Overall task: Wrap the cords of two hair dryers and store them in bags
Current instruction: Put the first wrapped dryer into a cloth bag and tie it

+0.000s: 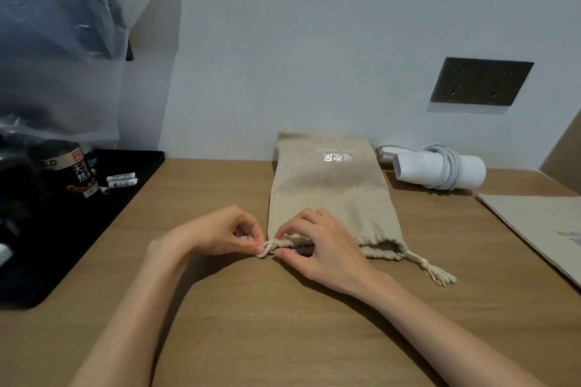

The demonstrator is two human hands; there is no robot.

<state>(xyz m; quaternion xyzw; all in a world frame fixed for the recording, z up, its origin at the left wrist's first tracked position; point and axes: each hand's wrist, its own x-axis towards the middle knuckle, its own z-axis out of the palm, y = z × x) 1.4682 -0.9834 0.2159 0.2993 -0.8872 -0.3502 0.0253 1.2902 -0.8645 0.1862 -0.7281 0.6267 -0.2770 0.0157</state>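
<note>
Bag (pixel 330 192) is lying flat on the table (pixel 226 317), mouth toward you; your left hand (pixel 217 234) and right hand (pixel 323 245) are both pinching its drawstring (pixel 269 249) there. Cloth is looking soft, light: take it by the cord.

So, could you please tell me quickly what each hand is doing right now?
Left hand: pinching the drawstring.
Right hand: pinching the beige bag at its gathered mouth, beside the drawstring.

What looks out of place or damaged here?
Nothing much. Only the drawstring end at the right corner of the beige bag is frayed into loose strands; the white hair dryer lies with its cord wrapped.
</note>
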